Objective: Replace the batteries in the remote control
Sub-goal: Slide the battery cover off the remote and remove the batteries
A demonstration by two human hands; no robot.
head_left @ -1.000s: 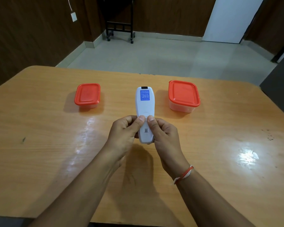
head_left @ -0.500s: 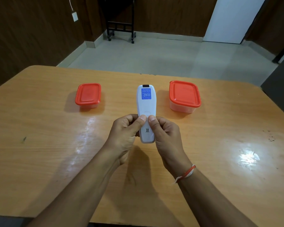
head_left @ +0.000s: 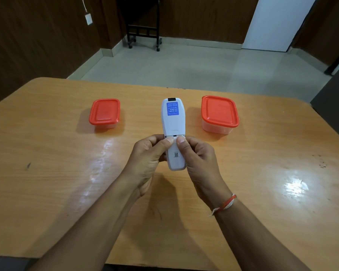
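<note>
Head view, near to far: both forearms reach in over the table [head_left: 47, 173]; red-white thread on the R wrist. L hand [head_left: 147, 155] and R hand [head_left: 199, 157] both clasp the remote [head_left: 173, 126], held back-side up above the table centre, fingers curled under it, thumbs pressed side by side on the cover [head_left: 175, 159] at its near end. Change vs. half a sec ago: a slim gap w/ catch slots now shows just past the thumb tips, where the back was flush before. So the cover has slid a little toward the person; judged as latch released, compartment starting to open, batteries not yet visible. Blue sticker at the remote's far end. Farther off, small box [head_left: 104, 112] far left and big box [head_left: 219, 114] far right, red lids on, contents hidden; well apart from the remote.
</note>
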